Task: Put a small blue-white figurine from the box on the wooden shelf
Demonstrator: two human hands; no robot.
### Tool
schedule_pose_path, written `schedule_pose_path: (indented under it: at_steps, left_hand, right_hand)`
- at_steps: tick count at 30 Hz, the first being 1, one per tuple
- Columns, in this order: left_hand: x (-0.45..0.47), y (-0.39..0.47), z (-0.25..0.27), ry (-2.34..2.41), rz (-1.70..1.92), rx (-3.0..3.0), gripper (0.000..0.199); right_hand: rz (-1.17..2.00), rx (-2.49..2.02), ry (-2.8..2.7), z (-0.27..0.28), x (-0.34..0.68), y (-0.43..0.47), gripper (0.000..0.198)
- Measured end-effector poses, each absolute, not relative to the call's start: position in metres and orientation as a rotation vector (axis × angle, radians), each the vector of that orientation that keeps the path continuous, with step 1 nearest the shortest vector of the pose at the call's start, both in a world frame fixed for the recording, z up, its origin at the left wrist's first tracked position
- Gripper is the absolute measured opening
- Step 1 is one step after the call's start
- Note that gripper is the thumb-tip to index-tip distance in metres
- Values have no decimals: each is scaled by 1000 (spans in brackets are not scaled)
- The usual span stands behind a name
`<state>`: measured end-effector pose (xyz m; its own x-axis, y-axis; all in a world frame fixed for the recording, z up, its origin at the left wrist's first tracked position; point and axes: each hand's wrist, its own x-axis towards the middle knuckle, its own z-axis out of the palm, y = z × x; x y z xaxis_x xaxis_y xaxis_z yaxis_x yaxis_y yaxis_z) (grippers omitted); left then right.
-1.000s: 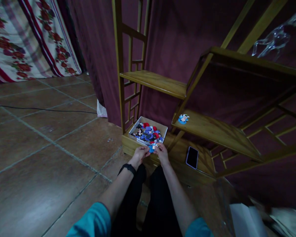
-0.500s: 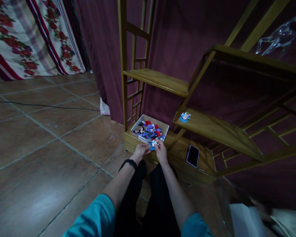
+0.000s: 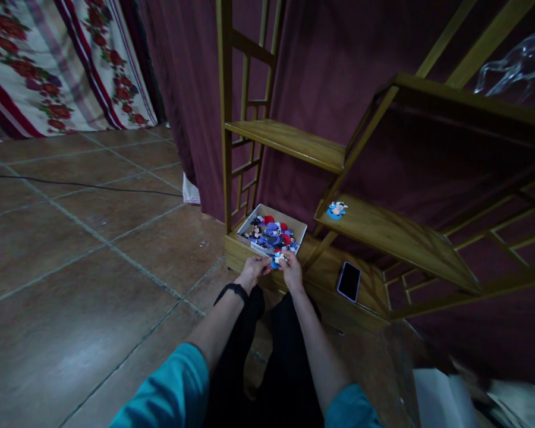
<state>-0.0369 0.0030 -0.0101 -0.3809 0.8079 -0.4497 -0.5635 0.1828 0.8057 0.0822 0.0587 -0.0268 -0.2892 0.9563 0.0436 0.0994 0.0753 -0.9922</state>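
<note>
Fingers of both hands meet on one small blue figure (image 3: 276,260), just below the middle of the frame. The left hand (image 3: 253,271) pinches it from the left and the right hand (image 3: 290,270) from the right, both closed lightly on it; how tightly each grips is too small to tell. A black band (image 3: 234,290) sits on the left wrist.

Just above the hands, a shallow box (image 3: 294,226) rests on the bottom board of a wooden shelf unit (image 3: 294,142). It is heaped with many more little figures (image 3: 271,235) in red, blue and black. The held piece hangs at the box's near edge, touching or just clear of it; which cannot be told.

To the right and a little higher, one similar blue figure (image 3: 335,210) lies alone at the left end of a middle shelf. A phone (image 3: 349,281) lies face up on the bottom board, right of the hands.

Judging by this, the work looks barely begun: one figure is out on the shelf, one is in hand, and nearly the whole heap is in the box. The other shelf boards in view carry no figures.
</note>
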Motion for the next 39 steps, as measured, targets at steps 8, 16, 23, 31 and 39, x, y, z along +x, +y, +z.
schedule_pose_path:
  at_steps: [8,16,23,31,39]
  left_hand:
    - [-37,3,-10,1281,1498,273,13]
    - [-39,3,-10,1240,1453,275,10]
    - [-39,3,-12,1231,1450,260,10]
    - [-38,5,-11,1229,1441,241,10]
    - [-36,5,-9,1233,1439,228,8]
  right_hand:
    - [1327,-1072,-1522,-30,82,59,33]
    - [1296,-1096,-1530,-32,83,61,33]
    - [1300,-1091,-1548,-28,85,61,32]
    - [1272,-1067,-1625,-28,89,65,31]
    - [1247,-1041,-1686,-31,90,69,30]
